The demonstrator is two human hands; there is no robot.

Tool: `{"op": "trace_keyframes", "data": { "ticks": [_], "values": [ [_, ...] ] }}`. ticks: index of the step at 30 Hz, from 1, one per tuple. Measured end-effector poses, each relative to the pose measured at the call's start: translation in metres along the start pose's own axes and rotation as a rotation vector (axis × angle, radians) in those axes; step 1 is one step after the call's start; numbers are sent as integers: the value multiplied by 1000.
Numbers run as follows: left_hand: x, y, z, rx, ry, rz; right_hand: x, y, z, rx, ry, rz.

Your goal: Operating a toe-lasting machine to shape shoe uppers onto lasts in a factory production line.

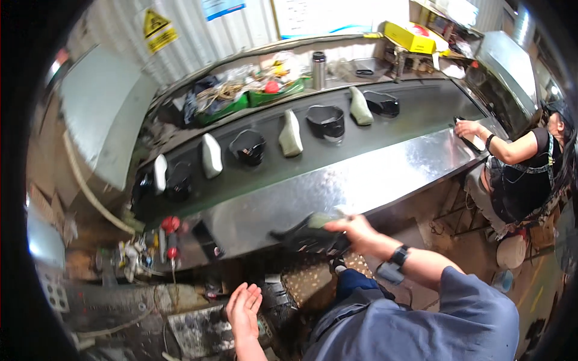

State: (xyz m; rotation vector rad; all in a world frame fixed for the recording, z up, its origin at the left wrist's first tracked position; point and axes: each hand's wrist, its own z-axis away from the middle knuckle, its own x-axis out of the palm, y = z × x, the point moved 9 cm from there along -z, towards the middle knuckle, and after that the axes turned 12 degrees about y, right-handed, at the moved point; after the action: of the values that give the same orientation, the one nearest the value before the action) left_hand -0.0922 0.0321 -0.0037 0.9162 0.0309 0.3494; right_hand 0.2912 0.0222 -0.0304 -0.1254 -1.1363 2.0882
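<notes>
My right hand (358, 233) is closed on a black boot upper (304, 239) that has a pale green shoe last showing at its top. The upper is blurred, and hangs just off the front edge of the metal ledge (289, 192). My left hand (244, 305) is held up below the ledge, fingers stretched out, with nothing in it. Beyond the ledge, several pale shoe lasts (290, 133) lie on the dark conveyor belt (265, 114), alternating with black boot uppers (326, 122).
A red-handled tool (171, 234) and a flat black piece (208, 239) lie at the ledge's left end. Metal hoods (105, 114) stand at both belt ends. Behind are green trays (277, 93) and a flask (318, 70). A co-worker (521, 156) sits at right, hand on a dark piece.
</notes>
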Motion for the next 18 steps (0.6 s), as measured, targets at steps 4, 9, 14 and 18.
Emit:
{"op": "trace_keyframes", "data": {
  "ticks": [4,9,14,18],
  "values": [
    [81,-28,-37,-43,-26,-114,-240,-59,-110,221,280,-335],
    [145,-50,-66,-120,-74,-197,-512,-167,-114,-291,1410,-53],
    [177,-48,-84,-173,-5,-256,-440,-259,-142,-1122,1271,629],
    [188,-43,-91,-201,33,-273,-362,-255,-307,-548,747,73]
  ]
}}
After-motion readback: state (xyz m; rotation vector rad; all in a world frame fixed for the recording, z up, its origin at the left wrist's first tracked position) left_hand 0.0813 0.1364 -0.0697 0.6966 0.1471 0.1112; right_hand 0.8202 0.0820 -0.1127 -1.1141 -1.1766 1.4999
